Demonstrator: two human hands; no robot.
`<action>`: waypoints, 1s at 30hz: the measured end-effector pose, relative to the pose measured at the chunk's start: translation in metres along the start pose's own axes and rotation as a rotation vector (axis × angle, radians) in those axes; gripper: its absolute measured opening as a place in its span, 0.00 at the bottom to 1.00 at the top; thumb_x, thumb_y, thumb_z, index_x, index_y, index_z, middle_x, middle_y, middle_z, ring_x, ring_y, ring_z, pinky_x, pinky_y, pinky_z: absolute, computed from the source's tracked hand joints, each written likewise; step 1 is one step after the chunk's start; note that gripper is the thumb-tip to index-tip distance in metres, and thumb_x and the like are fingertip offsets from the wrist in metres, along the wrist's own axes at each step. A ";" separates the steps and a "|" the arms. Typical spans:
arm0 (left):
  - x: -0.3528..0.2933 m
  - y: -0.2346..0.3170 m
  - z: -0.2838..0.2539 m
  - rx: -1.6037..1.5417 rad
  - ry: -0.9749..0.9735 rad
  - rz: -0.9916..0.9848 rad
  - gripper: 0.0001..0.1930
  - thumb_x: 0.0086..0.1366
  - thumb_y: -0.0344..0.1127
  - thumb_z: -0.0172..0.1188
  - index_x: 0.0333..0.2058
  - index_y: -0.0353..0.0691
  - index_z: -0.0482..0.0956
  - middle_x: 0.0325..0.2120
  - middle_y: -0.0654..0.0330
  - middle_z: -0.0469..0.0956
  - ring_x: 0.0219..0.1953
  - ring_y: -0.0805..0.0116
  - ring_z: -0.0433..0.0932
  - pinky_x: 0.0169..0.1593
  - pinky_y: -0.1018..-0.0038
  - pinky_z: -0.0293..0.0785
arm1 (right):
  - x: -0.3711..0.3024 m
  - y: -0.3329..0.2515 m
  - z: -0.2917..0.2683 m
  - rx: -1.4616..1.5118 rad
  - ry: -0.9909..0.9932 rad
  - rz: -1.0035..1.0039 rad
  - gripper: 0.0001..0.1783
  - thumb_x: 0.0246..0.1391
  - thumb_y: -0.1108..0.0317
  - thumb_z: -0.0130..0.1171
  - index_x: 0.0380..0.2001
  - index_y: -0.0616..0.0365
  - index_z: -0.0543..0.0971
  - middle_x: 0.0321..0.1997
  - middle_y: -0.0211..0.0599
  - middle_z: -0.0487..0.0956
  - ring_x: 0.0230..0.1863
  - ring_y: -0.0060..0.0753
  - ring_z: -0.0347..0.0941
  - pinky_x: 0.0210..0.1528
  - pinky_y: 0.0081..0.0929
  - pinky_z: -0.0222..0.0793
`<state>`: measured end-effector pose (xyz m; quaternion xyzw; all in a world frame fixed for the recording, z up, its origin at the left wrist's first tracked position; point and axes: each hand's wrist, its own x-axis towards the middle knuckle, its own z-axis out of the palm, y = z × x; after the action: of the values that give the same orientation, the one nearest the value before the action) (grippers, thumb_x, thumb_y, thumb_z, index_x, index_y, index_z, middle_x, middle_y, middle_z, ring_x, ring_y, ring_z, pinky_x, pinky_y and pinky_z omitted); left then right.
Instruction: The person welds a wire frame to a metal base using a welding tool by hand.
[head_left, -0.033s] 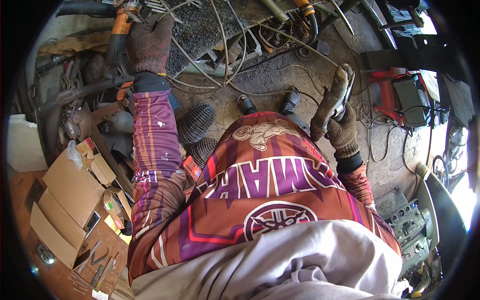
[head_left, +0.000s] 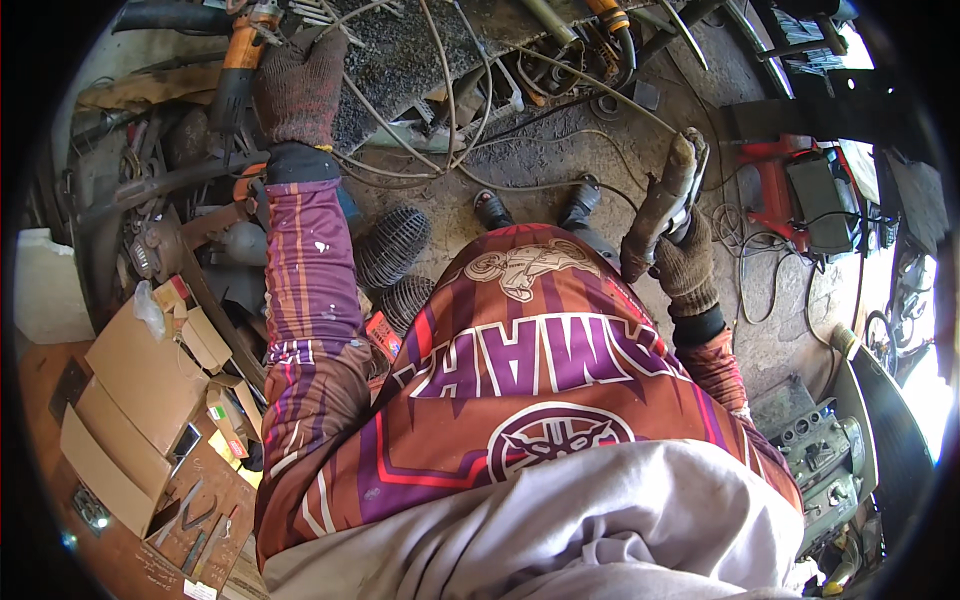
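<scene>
At the far left, my left hand [head_left: 298, 92], in a dark knitted work glove, reaches over the blackened worktop [head_left: 385, 90]. Its fingers curl by several thin metal rods [head_left: 322, 14], and what they grip is hidden. Just left of that glove is an orange and black angle grinder [head_left: 240, 62]. My right hand [head_left: 688, 265], in a brown knitted glove, is closed round a worn, greyish welding electrode holder [head_left: 665, 200] to the right of my body. From the holder's tip a long thin welding rod [head_left: 600, 87] slants up and left toward the worktop.
Cables [head_left: 450, 110] loop over the worktop edge and floor. Coils of wire [head_left: 392, 247] stand right of my left arm. An opened cardboard box [head_left: 140, 375] and pliers [head_left: 200, 515] lie at lower left. A red and dark machine [head_left: 790, 200] and a metal engine part [head_left: 825, 455] are at right.
</scene>
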<state>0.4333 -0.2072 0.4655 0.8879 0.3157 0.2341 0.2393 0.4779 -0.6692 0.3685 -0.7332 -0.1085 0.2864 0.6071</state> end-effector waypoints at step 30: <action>-0.001 0.006 0.000 0.023 0.048 -0.099 0.24 0.57 0.56 0.63 0.45 0.46 0.84 0.38 0.56 0.84 0.41 0.60 0.81 0.48 0.65 0.74 | 0.003 0.001 0.010 0.124 -0.068 0.068 0.24 0.49 0.63 0.66 0.48 0.62 0.75 0.42 0.33 0.81 0.42 0.24 0.76 0.45 0.25 0.71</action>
<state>0.4353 -0.2124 0.4688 0.8680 0.3675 0.2395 0.2328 0.4746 -0.6593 0.3658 -0.6874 -0.0861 0.3377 0.6372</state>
